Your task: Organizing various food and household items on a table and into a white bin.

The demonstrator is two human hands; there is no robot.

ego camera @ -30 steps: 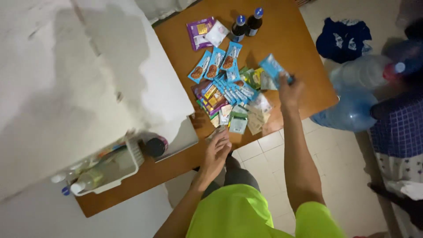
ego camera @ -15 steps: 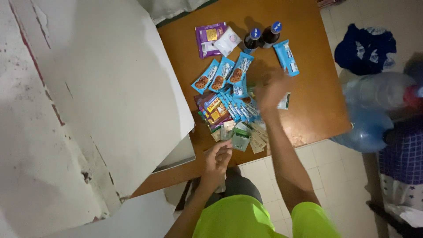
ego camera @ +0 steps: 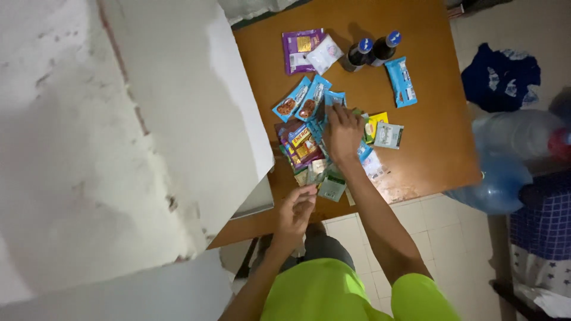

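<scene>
My right fingers (ego camera: 337,113) are curled down onto a blue snack packet (ego camera: 333,100) at the top of the heap of packets (ego camera: 309,145) in the middle of the wooden table (ego camera: 440,137); whether they have pinched it shut I cannot tell. That packet's long axis runs toward the table's far edge, like its two blue neighbours. My left hand (ego camera: 296,209) hovers at the near edge, fingers bent loosely, holding nothing I can make out. Since half a second ago my right hand (ego camera: 344,134) has moved left onto the pile, uncovering a small grey-green sachet (ego camera: 388,135); the lone blue packet (ego camera: 401,81) lies unmoved beside the two dark bottles (ego camera: 372,50).
</scene>
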